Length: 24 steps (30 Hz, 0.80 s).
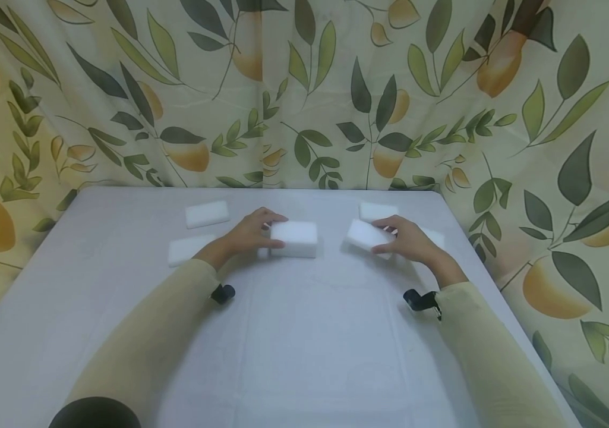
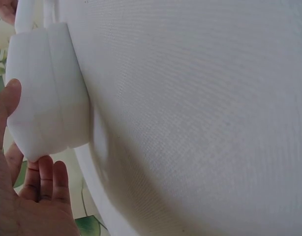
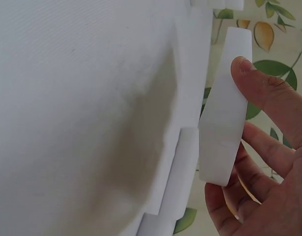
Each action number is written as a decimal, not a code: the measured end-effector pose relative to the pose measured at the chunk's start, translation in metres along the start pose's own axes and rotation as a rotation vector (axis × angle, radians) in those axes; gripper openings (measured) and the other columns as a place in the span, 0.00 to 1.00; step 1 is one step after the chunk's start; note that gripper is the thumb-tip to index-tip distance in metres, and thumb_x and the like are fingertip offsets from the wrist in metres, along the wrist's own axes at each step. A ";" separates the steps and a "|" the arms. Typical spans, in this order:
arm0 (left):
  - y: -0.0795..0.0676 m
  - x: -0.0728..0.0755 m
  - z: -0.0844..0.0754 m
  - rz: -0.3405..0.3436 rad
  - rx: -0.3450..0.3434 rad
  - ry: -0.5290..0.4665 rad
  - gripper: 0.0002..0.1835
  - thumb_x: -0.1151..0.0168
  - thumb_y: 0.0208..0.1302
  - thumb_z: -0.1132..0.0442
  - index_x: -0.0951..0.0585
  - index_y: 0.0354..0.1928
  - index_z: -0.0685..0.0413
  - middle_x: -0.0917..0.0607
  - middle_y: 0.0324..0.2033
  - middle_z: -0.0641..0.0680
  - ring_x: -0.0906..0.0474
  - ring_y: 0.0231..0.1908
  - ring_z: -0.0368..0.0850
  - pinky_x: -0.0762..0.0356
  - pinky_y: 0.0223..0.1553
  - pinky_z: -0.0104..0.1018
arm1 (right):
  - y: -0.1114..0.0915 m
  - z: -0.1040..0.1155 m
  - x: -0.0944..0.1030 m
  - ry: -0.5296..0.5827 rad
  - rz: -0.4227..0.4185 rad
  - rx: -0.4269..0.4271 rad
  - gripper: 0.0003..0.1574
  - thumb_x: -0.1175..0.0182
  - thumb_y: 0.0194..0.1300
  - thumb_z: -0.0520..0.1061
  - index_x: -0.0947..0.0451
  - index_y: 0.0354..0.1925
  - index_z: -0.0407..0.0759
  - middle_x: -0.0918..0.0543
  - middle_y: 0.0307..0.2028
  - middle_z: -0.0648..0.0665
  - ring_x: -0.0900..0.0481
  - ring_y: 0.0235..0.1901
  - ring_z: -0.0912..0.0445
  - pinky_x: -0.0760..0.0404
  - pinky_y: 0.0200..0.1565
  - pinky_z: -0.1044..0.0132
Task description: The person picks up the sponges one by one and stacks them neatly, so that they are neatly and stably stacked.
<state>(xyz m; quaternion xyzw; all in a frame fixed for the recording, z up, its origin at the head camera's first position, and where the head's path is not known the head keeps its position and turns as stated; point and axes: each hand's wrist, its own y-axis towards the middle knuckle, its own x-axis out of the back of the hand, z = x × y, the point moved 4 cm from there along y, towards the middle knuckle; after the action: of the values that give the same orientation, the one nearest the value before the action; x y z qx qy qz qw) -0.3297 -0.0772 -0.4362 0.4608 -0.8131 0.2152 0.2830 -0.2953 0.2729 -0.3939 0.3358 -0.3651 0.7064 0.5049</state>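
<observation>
Near the middle of the table's far half is a stack of white sponge blocks (image 1: 296, 239), with seams between layers showing in the left wrist view. My left hand (image 1: 251, 233) holds the stack's left end, its thumb on the near side and fingers behind. Farther right, my right hand (image 1: 412, 241) pinches one white sponge block (image 1: 367, 235) between thumb and fingers. That block is raised and slightly tilted, with a shadow on the cloth below it. In the right wrist view the thumb presses on its broad side and the fingers curl around its far edge.
Two more white blocks lie left of the stack, a back block (image 1: 207, 214) and a nearer block (image 1: 188, 250) partly behind my left wrist. On the right, a back block (image 1: 378, 211) and another block (image 1: 435, 238) sit behind my right hand. A patterned curtain (image 1: 331, 107) hangs beyond the white-covered table (image 1: 320, 345).
</observation>
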 end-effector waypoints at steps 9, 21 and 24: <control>-0.001 0.000 -0.002 -0.008 -0.011 0.001 0.37 0.26 0.55 0.51 0.28 0.68 0.46 0.29 0.60 0.55 0.29 0.59 0.56 0.27 0.61 0.50 | 0.005 0.009 0.003 0.010 -0.010 0.034 0.49 0.25 0.53 0.53 0.33 0.69 0.41 0.29 0.62 0.34 0.30 0.58 0.40 0.26 0.54 0.47; -0.002 0.001 -0.004 -0.014 -0.024 0.011 0.37 0.25 0.54 0.52 0.27 0.67 0.48 0.29 0.59 0.56 0.28 0.59 0.56 0.27 0.61 0.49 | 0.009 0.025 0.009 0.002 -0.010 0.086 0.47 0.25 0.52 0.52 0.31 0.67 0.41 0.27 0.61 0.35 0.27 0.56 0.41 0.25 0.53 0.49; -0.002 0.001 -0.005 -0.011 -0.027 0.013 0.37 0.25 0.54 0.53 0.27 0.67 0.48 0.29 0.59 0.56 0.28 0.59 0.56 0.27 0.61 0.49 | 0.011 0.029 0.008 -0.003 0.001 0.081 0.48 0.25 0.53 0.53 0.31 0.68 0.42 0.27 0.62 0.35 0.27 0.56 0.41 0.25 0.54 0.48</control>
<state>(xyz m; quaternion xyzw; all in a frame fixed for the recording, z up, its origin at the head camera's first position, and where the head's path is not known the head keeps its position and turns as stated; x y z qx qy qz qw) -0.3266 -0.0757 -0.4316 0.4601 -0.8115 0.2057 0.2957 -0.3047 0.2500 -0.3741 0.3570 -0.3371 0.7202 0.4900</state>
